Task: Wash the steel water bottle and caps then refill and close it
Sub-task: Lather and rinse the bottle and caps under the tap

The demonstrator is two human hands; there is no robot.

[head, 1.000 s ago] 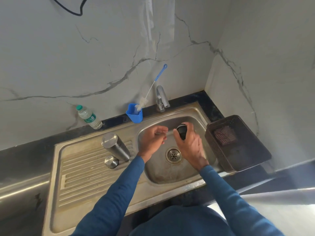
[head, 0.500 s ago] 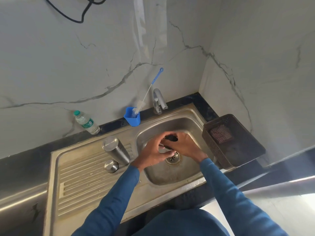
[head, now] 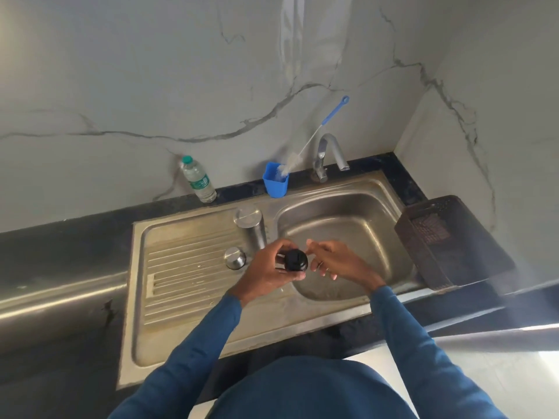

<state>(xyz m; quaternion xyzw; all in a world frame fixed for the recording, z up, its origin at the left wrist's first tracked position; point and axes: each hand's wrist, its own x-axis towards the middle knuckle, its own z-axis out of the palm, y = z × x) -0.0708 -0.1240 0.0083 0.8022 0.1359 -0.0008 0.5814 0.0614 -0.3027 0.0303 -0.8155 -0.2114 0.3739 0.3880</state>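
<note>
My left hand (head: pixel 269 267) grips a round black cap (head: pixel 295 260) over the left rim of the sink basin (head: pixel 357 207). Just right of the cap, my right hand (head: pixel 335 261) hovers with loosely spread fingers and holds nothing. The steel water bottle (head: pixel 252 226) stands upside down on the draining board (head: pixel 187 267), close behind my left hand. A small steel cap (head: pixel 235 257) lies on the board beside the bottle's base.
A tap (head: pixel 328 152) stands behind the basin. A blue cup (head: pixel 275 184) with a bottle brush (head: pixel 314 137) and a plastic water bottle (head: pixel 198 179) line the back wall. A dark basket (head: pixel 447 240) sits right of the sink.
The black cap passed from my right hand to my left. Both hands shifted left, toward the draining board, and my right hand let go and opened.
</note>
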